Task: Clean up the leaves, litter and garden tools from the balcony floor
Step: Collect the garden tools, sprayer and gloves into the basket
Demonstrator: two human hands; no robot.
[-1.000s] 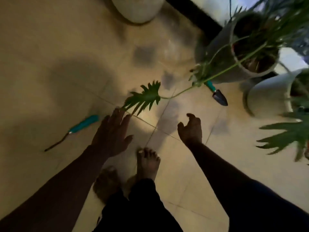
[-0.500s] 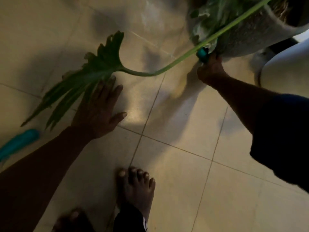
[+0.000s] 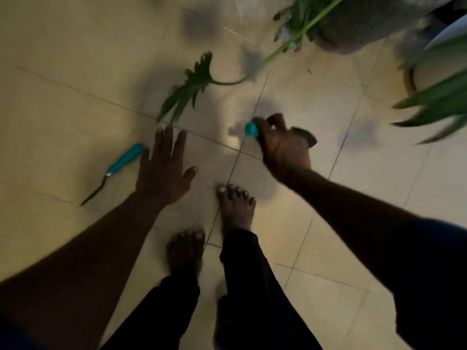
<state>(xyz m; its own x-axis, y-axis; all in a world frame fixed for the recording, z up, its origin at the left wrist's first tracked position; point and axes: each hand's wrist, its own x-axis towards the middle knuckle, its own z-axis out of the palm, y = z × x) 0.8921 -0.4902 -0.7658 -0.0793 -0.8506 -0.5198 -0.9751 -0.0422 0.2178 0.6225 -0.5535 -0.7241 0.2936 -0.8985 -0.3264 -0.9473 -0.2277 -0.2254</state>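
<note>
The trowel (image 3: 280,133) is in the right hand (image 3: 284,145), which is closed around it; its teal handle end sticks out on the hand's left and the dark blade tip shows on the hand's right. It is held above the tiled floor (image 3: 75,72), ahead of the person's bare feet (image 3: 236,208). The left hand (image 3: 164,170) is spread flat with its fingers (image 3: 158,140) wide apart, holding nothing, palm down over the floor left of the trowel. Just left of that hand lies a second tool (image 3: 115,170) with a teal handle and a thin dark metal shaft, flat on the floor. Ahead of the left hand a lobed green leaf (image 3: 187,94) droops to the floor on a long stem that runs up to a grey pot (image 3: 366,29) beyond the trowel. More leaves (image 3: 439,102) blur in on the right.
</note>
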